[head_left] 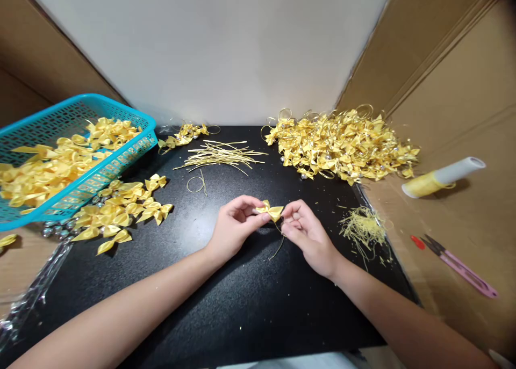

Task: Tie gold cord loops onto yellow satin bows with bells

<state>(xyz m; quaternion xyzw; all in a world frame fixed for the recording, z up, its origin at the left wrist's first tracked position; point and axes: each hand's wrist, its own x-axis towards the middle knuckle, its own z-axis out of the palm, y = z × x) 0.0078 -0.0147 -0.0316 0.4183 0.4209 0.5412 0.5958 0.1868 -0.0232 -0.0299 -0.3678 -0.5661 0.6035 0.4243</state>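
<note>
Between thumb and fingers, my left hand (237,224) pinches a yellow ribbon bow (271,211) above the middle of the black board. My right hand (308,232) is closed just right of the bow, its thumb and fingertips pinched on a thin gold cord (278,245). One end of this cord hangs down below the hands. Whether a bell sits behind the bow is hidden by the fingers. Beyond the hands lie a bundle of cut gold cords (220,157) and a single looped cord (196,184).
A blue basket (86,183) of yellow bows stands left, with loose bows (121,205) and silver bells (60,229) beside it. Finished-looking bows with cord loops (338,143) are heaped back right. Thread scraps (365,226), pink-handled snips (463,267) and a thread-wound tube (443,176) lie right.
</note>
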